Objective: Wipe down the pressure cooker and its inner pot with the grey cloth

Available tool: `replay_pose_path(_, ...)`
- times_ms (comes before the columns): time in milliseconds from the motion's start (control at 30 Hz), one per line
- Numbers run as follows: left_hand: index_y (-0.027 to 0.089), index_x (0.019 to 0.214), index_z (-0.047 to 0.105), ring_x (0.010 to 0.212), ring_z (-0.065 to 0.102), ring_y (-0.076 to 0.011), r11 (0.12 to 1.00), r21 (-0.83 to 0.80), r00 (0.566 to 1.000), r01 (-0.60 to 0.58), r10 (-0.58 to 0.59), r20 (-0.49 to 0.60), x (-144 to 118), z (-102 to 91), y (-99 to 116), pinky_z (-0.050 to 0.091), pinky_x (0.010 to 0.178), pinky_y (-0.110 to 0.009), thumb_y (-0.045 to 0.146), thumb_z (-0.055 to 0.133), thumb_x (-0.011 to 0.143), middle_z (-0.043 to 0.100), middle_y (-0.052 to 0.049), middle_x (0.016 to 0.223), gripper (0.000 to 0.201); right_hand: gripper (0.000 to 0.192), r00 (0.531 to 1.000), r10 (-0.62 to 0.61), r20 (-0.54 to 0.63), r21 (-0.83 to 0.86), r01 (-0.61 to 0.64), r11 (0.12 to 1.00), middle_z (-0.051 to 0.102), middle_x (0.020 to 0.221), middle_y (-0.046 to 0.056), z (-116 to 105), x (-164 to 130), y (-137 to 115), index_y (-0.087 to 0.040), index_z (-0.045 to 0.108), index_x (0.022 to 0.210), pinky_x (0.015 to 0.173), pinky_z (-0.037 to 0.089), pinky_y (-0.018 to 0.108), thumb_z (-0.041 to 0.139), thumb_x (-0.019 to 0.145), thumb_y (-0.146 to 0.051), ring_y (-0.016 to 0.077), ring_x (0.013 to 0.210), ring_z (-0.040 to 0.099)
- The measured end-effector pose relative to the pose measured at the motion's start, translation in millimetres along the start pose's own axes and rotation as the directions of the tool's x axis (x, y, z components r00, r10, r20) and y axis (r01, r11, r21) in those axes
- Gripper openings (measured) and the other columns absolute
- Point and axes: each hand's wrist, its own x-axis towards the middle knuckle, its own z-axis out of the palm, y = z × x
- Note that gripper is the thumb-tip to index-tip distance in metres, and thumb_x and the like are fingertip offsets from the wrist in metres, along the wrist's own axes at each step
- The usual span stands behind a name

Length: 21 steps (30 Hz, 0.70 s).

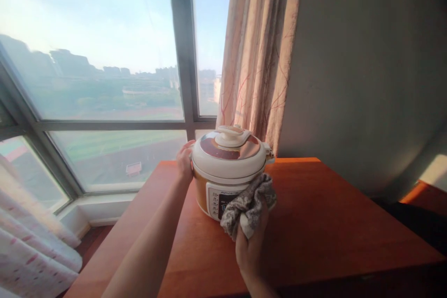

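Note:
An electric pressure cooker (228,167) with a white rim, a shiny lid and a gold-brown body stands upright on the wooden table (324,223). My left hand (185,160) grips the handle on the cooker's left side, its fingers curled over it. In my right hand (252,244) is a bunched grey-and-white cloth (249,202), pressed against the front right of the cooker. The cloth covers part of the control panel (215,201); buttons and a lit display show beside it. The lid's knob (231,136) sits on top, and the lid is on.
Behind and to the left is a large window (104,102) with a grey frame. A patterned curtain (258,46) hangs behind the cooker, and another curtain (31,247) is at the lower left. A grey wall (356,79) rises at the right beyond the table.

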Motion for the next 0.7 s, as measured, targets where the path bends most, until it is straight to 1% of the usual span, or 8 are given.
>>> replay_pose_path(100, 0.013, 0.106, 0.07, 0.086, 0.066, -0.0246, 1.0, 0.012, 1.0, -0.006, 0.005, 0.02, -0.6, -3.0, -1.4, 0.05, 0.08, -0.036, 0.031, 0.06, 0.064, 0.073, -0.007, 0.09, 0.047, 0.072, 0.972, -0.233, 0.001, -0.103, 0.232, 0.967, 0.038, 0.157, 0.011, 1.4, 36.6, -13.6, -0.028, 0.042, 0.149, 0.122, 0.018, 0.062, 0.063, 0.081, -0.035, 0.0378, 0.147, 0.03)
replay_pose_path(200, 0.013, 0.106, 0.07, 0.085, 0.066, -0.0245, 1.0, 0.02, 1.0, -0.01, 0.01, 0.001, -0.9, -3.6, -2.6, 0.05, 0.078, -0.035, 0.032, 0.06, 0.064, 0.073, -0.007, 0.09, 0.047, 0.073, 0.926, -0.367, 0.092, -0.112, 0.376, 0.92, 0.043, 0.155, 0.011, 0.9, 84.5, -28.3, -0.025, 0.053, 0.142, 0.121, 0.017, 0.062, 0.071, 0.073, -0.042, 0.0412, 0.146, 0.03)
replay_pose_path(233, 0.013, 0.106, 0.07, 0.085, 0.066, -0.0244, 1.0, 0.025, 1.0, -0.015, 0.015, -0.006, -0.9, -3.4, -3.0, 0.05, 0.077, -0.035, 0.033, 0.06, 0.064, 0.073, -0.007, 0.09, 0.047, 0.07, 0.897, -0.419, 0.14, -0.151, 0.437, 0.887, 0.046, 0.154, 0.01, 1.5, 100.0, -34.2, -0.026, 0.056, 0.14, 0.121, 0.015, 0.062, 0.07, 0.073, -0.042, 0.0409, 0.147, 0.029)
replay_pose_path(333, 0.014, 0.104, 0.071, 0.083, 0.065, -0.0239, 0.999, 0.04, 0.999, -0.034, 0.035, -0.016, -1.4, -2.2, -3.6, 0.05, 0.076, -0.034, 0.034, 0.06, 0.064, 0.073, -0.006, 0.089, 0.046, 0.069, 0.756, -0.536, 0.376, -0.283, 0.644, 0.711, 0.052, 0.149, 0.008, 7.2, 140.0, -50.4, -0.025, 0.054, 0.14, 0.12, 0.012, 0.065, 0.066, 0.074, -0.04, 0.0392, 0.147, 0.03)
replay_pose_path(367, 0.014, 0.104, 0.071, 0.082, 0.065, -0.0235, 0.999, 0.038, 0.999, -0.036, 0.037, -0.023, -2.0, -1.9, -3.4, 0.05, 0.075, -0.034, 0.033, 0.06, 0.064, 0.072, -0.006, 0.088, 0.046, 0.067, 0.738, -0.55, 0.392, -0.305, 0.668, 0.679, 0.055, 0.146, 0.008, 9.6, 150.2, -53.7, -0.024, 0.053, 0.14, 0.12, 0.015, 0.063, 0.064, 0.075, -0.039, 0.0373, 0.144, 0.034)
replay_pose_path(467, 0.014, 0.103, 0.072, 0.079, 0.064, -0.0217, 1.0, 0.011, 0.998, -0.023, 0.023, -0.053, -6.1, -1.5, -0.9, 0.049, 0.072, -0.032, 0.03, 0.058, 0.064, 0.072, -0.005, 0.087, 0.045, 0.059, 0.74, -0.583, 0.335, -0.316, 0.671, 0.671, 0.06, 0.138, 0.01, 14.7, 168.3, -54.1, -0.022, 0.052, 0.137, 0.117, 0.029, 0.057, 0.059, 0.08, -0.036, 0.0323, 0.134, 0.048)
replay_pose_path(567, 0.014, 0.104, 0.072, 0.078, 0.063, -0.0204, 1.0, -0.018, 0.998, -0.017, 0.016, -0.056, -13.1, -2.4, 3.8, 0.047, 0.07, -0.031, 0.028, 0.057, 0.064, 0.071, -0.005, 0.085, 0.045, 0.053, 0.755, -0.603, 0.257, -0.27, 0.656, 0.705, 0.058, 0.138, 0.011, 14.2, 166.6, -45.3, -0.021, 0.051, 0.138, 0.115, 0.034, 0.056, 0.053, 0.086, -0.032, 0.0312, 0.134, 0.048)
replay_pose_path(700, 0.015, 0.102, 0.071, 0.079, 0.062, -0.0196, 0.999, -0.034, 0.997, -0.031, 0.028, -0.065, -21.7, -3.6, 9.0, 0.046, 0.07, -0.029, 0.029, 0.058, 0.065, 0.071, -0.004, 0.088, 0.041, 0.062, 0.839, -0.53, 0.126, -0.236, 0.544, 0.805, 0.047, 0.149, 0.013, 10.8, 141.5, -34.7, -0.024, 0.041, 0.147, 0.116, 0.029, 0.061, 0.052, 0.088, -0.033, 0.0326, 0.142, 0.039)
